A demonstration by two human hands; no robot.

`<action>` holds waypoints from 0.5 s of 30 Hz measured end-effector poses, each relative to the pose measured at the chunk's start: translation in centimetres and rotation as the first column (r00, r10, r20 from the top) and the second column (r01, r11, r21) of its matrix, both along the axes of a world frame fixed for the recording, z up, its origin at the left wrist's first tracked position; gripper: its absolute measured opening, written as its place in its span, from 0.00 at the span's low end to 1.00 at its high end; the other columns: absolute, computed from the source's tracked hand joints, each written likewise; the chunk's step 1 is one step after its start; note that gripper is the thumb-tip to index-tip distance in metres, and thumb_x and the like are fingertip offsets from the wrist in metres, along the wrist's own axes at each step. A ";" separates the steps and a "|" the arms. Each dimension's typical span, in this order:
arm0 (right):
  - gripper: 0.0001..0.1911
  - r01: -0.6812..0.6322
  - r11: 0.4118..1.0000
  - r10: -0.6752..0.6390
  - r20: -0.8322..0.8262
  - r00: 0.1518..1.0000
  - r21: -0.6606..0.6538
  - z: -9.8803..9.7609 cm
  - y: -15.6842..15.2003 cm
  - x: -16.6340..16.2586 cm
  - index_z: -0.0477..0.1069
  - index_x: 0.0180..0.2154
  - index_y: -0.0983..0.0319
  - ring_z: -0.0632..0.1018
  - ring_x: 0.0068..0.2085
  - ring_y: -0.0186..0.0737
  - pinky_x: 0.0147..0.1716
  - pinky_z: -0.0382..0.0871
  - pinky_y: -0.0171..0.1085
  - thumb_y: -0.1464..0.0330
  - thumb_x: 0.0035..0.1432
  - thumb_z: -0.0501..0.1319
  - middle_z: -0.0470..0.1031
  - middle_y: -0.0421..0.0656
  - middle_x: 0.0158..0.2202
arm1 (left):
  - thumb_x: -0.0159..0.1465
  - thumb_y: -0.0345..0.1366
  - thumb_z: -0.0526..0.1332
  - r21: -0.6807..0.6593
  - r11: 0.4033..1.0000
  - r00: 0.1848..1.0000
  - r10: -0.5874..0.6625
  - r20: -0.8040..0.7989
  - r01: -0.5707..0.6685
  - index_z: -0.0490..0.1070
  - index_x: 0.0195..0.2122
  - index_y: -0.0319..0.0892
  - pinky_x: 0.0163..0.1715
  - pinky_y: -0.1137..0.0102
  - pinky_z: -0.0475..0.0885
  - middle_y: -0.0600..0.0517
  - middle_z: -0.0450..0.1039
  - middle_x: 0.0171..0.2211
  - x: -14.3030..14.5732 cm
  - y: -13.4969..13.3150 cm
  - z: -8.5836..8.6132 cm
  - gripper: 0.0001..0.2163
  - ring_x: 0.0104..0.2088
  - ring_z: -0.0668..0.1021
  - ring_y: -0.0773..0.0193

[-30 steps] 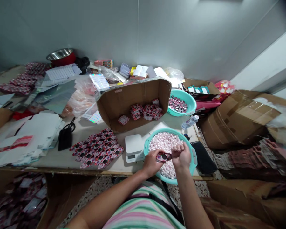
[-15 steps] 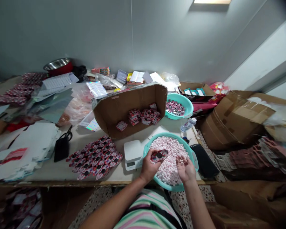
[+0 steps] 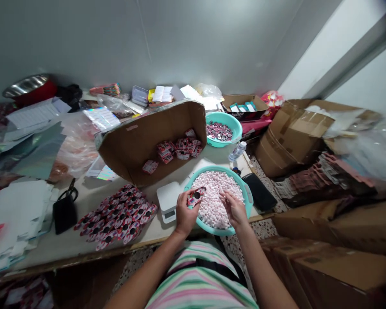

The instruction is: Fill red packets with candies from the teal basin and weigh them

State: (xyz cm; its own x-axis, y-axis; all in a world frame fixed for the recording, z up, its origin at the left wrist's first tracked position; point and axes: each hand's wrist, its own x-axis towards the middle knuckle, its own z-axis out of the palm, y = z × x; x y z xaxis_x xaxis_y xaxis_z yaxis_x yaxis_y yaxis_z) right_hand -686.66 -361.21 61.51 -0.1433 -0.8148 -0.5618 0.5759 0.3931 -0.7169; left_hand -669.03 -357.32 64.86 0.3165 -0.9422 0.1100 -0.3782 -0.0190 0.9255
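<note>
Printed packet (image 3: 196, 196) is sitting in the left hand's (image 3: 185, 215) grasp, probably feeling light and bendy, best pinched by its edges; the right hand (image 3: 236, 209) is hovering over pellets (image 3: 212, 208), its hold unclear.

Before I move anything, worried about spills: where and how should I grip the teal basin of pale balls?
Grip the teal basin, probably, from both sides: the tab jutting from its right rim and the left rim beside the white scale. Its wide, round shape and loose balls favour a level two-handed hold.
</note>
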 end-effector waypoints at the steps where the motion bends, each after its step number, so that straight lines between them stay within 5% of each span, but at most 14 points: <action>1: 0.16 0.004 1.000 -0.004 0.004 1.000 0.000 0.0 0.0 0.1 0.74 0.36 0.64 0.79 0.32 0.33 0.30 0.75 0.26 0.68 0.42 0.70 0.78 0.45 0.34 | 0.55 0.29 0.63 -0.011 0.999 0.999 -0.041 0.017 0.042 0.69 0.45 0.46 0.50 0.62 0.68 0.49 0.72 0.43 0.1 0.0 0.1 0.16 0.46 0.74 0.58; 7: 0.11 0.099 0.990 -0.105 0.059 0.993 0.100 -0.1 -0.2 0.1 0.73 0.31 0.64 0.75 0.24 0.28 0.21 0.71 0.23 0.69 0.42 0.70 0.78 0.43 0.29 | 0.55 0.29 0.62 0.023 0.995 0.995 -0.097 -0.024 0.098 0.68 0.45 0.46 0.51 0.62 0.69 0.50 0.72 0.45 -0.3 0.3 0.4 0.16 0.47 0.74 0.58; 15: 0.14 -0.011 0.994 -0.002 0.124 0.992 0.108 0.0 0.4 -0.6 0.73 0.32 0.66 0.66 0.17 0.22 0.13 0.61 0.19 0.67 0.43 0.70 0.69 0.36 0.19 | 0.57 0.33 0.62 0.011 0.999 0.983 -0.037 -0.181 0.040 0.65 0.46 0.45 0.50 0.63 0.70 0.49 0.72 0.46 -0.6 0.3 0.2 0.15 0.47 0.75 0.61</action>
State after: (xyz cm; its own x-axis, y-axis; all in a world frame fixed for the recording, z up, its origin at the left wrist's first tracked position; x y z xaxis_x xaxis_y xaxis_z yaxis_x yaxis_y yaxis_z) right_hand -687.29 -360.84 61.49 -0.0636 -0.7489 -0.6596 0.6558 0.4668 -0.5933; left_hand -669.65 -357.05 65.06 0.2936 -0.9551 0.0406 -0.2058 -0.0216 0.9783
